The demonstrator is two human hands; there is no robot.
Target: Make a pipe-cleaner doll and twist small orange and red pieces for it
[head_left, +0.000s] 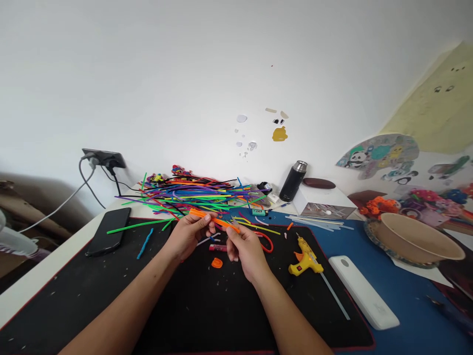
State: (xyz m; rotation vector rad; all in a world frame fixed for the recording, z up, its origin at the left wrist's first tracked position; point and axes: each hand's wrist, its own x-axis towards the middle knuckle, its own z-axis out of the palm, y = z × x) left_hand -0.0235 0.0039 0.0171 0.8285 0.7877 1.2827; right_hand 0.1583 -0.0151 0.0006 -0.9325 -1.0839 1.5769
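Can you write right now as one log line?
left hand: pinching orange strips | right hand: gripping orange strips | orange piece: on black mat | glue gun: lying right of hands

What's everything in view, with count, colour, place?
Mat: one, black, foreground
Orange stems: count unclear, orange, centre
Orange piece: one, orange, on mat
Red loop: one, red, centre
Craft stems: many, multicoloured, back
Glue gun: one, yellow, mat's right
Phone: one, black, left
Power bank: one, white, right
Bottle: one, black, back
Box: one, white, beside bottle
Bowl: one, beige, right
Stickers: several, mixed, wall
Outlet: one, dark, left wall
Left hand: one, bare, centre
Right hand: one, bare, centre
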